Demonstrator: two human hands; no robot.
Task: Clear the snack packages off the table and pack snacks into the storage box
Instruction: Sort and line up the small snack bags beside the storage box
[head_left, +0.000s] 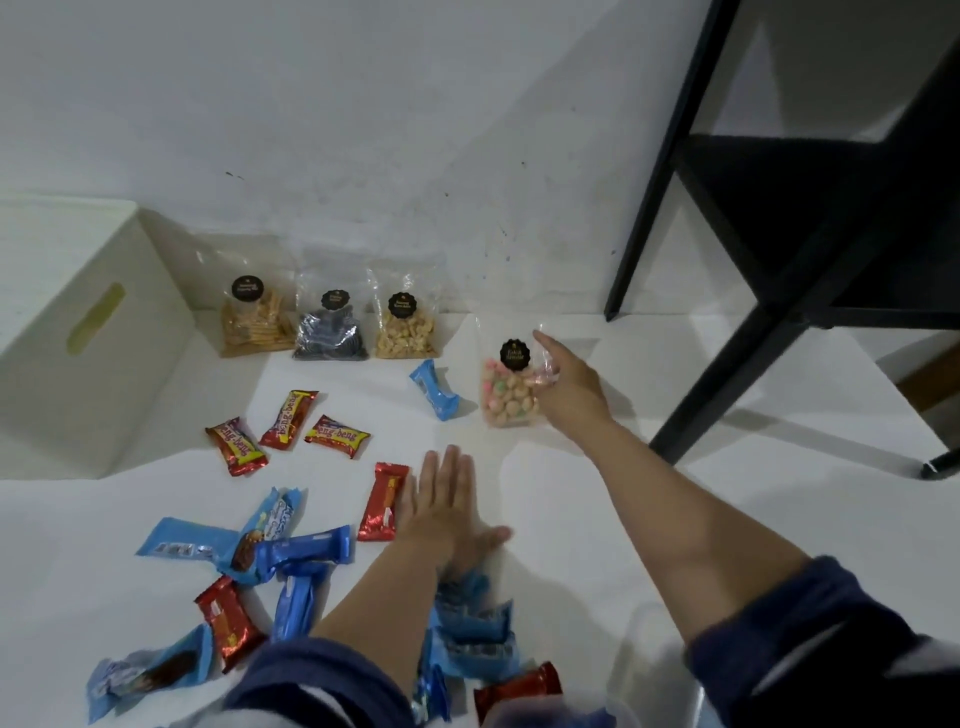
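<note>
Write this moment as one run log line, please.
right hand: grips biscuit bag | left hand: flat, open | box: left

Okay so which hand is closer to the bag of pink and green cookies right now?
The right hand. Its fingers touch the right edge of the clear cookie bag. The left hand lies flat on the table well short of the bag, beside a red wrapped bar.

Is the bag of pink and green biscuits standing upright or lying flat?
Upright. The biscuit bag stands on its base with the black label facing the camera, the right hand holding its top edge; the biscuits sit settled at the bottom.
</note>
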